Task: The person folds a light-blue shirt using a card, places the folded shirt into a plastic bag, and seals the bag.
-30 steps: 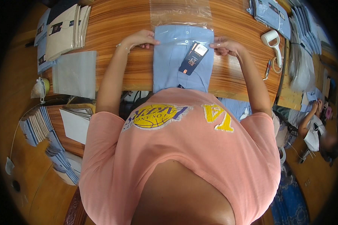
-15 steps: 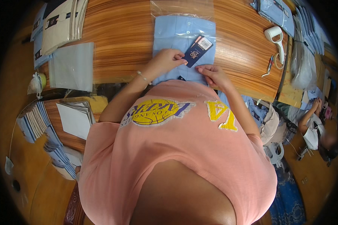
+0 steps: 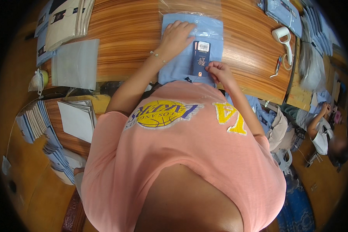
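Dark hang tag [image 3: 201, 62] on a folded blue shirt [image 3: 174, 69]. The tag lies flat on the right half of the shirt, its long axis running almost straight away from the wearer, with a white sticker at the far end. The right hand [image 3: 221, 73] is the nearer: the tag lies immediately left of its grip, thumb and forefinger drawn nearly together at the lower right edge; whether the edge is pinched between them cannot be told. The left hand [image 3: 178, 36] rests on the upper left of the shirt, fingers loosely spread and with nothing visibly held; from it, the tag lies to the right and toward the wearer. Clear plastic [image 3: 189, 5] extends beyond the shirt's far end over the wood-grained counter [image 3: 123, 46]. Farther out: at left, clear bags [image 3: 75, 63] and beige packets [image 3: 65, 23]; at right, a white handheld tool [image 3: 283, 36].
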`<state>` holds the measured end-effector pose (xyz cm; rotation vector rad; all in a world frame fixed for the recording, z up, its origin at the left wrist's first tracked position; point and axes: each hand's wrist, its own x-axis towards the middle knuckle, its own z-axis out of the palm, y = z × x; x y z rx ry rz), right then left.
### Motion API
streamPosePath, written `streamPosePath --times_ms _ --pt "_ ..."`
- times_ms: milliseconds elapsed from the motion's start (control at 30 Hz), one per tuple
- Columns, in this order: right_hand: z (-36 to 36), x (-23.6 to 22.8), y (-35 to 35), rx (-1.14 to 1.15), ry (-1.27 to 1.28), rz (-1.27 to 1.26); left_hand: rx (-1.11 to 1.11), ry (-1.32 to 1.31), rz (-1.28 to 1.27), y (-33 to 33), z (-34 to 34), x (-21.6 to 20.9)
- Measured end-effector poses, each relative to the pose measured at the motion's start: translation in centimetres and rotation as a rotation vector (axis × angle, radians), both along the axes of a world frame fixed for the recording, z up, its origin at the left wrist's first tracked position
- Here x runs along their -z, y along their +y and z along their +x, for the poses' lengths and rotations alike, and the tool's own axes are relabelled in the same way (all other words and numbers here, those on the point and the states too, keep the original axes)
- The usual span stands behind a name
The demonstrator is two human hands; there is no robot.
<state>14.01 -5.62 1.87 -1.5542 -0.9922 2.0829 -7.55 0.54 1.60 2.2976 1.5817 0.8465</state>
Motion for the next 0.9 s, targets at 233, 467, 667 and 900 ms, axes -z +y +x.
streamPosePath --times_ms 233,467,667,900 --pt "0.0 0.1 2.9 -0.066 -0.077 0.096 0.179 -0.113 -0.069 -2.2 -1.1 0.6" --pt "-1.1 0.7 2.6 0.031 -0.166 0.210 0.237 -0.030 -0.034 -5.3 -3.0 1.9" --pt "-1.4 1.1 1.1 0.149 -0.137 0.214 0.574 -0.081 -0.137 -8.9 -3.2 1.9" --pt "-2.8 1.6 1.6 0.235 -0.099 0.286 0.565 -0.068 -0.024 -9.9 -2.4 3.4"
